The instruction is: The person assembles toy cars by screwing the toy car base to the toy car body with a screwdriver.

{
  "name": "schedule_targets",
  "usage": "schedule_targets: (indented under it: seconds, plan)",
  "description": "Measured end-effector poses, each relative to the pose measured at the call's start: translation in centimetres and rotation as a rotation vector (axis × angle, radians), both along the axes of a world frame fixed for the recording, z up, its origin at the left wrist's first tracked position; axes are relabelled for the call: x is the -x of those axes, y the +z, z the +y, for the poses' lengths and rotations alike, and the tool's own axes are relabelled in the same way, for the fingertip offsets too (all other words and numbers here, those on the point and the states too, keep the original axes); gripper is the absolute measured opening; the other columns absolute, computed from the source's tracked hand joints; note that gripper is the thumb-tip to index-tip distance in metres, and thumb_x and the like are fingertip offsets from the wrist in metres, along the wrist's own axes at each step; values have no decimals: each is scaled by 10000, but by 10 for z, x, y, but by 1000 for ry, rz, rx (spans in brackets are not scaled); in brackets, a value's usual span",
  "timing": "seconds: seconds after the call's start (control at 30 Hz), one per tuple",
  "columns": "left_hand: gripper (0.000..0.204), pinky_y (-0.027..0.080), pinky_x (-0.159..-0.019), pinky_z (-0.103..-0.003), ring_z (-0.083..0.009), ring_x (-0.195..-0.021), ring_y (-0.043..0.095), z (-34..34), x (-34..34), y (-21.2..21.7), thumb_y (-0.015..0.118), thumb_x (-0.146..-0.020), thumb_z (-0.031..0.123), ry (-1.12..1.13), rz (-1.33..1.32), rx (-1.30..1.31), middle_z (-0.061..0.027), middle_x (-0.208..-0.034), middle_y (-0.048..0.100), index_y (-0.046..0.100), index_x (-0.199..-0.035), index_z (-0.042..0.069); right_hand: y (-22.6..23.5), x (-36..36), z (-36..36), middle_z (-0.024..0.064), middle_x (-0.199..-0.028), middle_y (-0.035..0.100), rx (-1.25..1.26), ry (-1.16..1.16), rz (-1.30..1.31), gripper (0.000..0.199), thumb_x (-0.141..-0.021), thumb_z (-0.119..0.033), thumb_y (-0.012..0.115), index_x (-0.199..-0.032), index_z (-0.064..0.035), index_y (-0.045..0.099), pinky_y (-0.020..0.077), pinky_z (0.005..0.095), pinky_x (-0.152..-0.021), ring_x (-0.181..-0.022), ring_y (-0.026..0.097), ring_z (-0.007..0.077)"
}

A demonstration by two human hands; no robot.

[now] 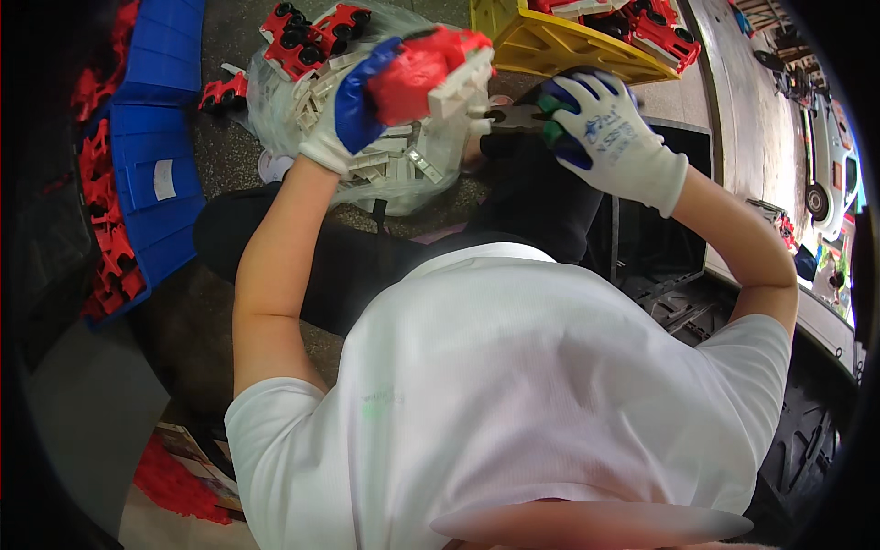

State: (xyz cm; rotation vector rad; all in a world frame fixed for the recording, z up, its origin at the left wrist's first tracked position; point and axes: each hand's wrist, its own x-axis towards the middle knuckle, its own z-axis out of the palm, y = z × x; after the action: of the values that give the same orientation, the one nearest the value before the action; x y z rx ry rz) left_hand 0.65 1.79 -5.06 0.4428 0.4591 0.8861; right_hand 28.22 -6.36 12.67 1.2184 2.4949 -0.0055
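My left hand (353,115), in a white glove with a blue palm, is closed around a red toy truck body (412,78). A white plastic piece (463,84) sits against its right side; motion blurs both. My right hand (610,133), gloved the same way, is closed on a green-handled tool (552,119). A grey metal part points left from it, and the kind of tool is not clear. Below the left hand lies a clear plastic bag (449,165) with many white plastic parts (394,165) in it.
Red toy trucks (307,41) rest on the bag's far side. Blue bins (151,188) with red truck bodies (105,215) stand at left. A yellow crate (568,46) holding red toys is at the far right, near a black crate (665,229) by my right leg.
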Motion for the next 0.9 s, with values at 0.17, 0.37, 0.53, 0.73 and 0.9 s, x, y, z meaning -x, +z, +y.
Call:
schedule_targets:
  seconds: [0.17, 0.37, 0.53, 0.73, 0.9]
  plan:
    - [429, 360, -1050, -329, -163, -1254, 429, 5, 0, 10, 526, -921, 187, 173, 224, -318, -49, -1391, 402, 444, -1328, 80, 5, -2, -3, 150, -1242, 521, 557, -579, 337, 545, -819, -389, 685, -1231, -75, 515, 438, 354, -969, -1141, 526, 301]
    - [376, 355, -1050, -330, -177, -1253, 426, 3, -9, 27, 535, -911, 88, 134, -105, -93, -77, -1377, 417, 479, -1283, 85, -5, -3, 0, 145, -1222, 534, 439, -573, 314, 543, -819, -410, 680, -1216, -72, 530, 438, 361, -970, -1116, 537, 298]
    - [362, 390, -1003, -312, -158, -1201, 467, 4, -18, 18, 592, -869, 57, 236, -10, -200, -79, -1293, 479, 507, -1221, 63, -8, -12, -2, 144, -1218, 537, 435, -590, 321, 553, -821, -432, 674, -1221, -77, 532, 442, 359, -965, -1104, 541, 290]
    - [412, 323, -1078, -329, -192, -1328, 344, 10, -15, -5, 518, -913, 64, 377, 437, -979, -105, -1468, 301, 432, -1316, 59, -11, -17, -1, 129, -1088, 602, 308, -409, 405, 534, -820, -473, 643, -1164, -69, 576, 485, 341, -889, -1000, 592, 279]
    - [420, 339, -1063, -317, -206, -1300, 388, 3, -19, 19, 559, -899, 88, 341, 352, -844, -103, -1428, 367, 446, -1303, 67, -13, -10, 4, 141, -1208, 541, 398, -589, 291, 558, -807, -401, 694, -1219, -68, 518, 456, 352, -943, -1076, 562, 296]
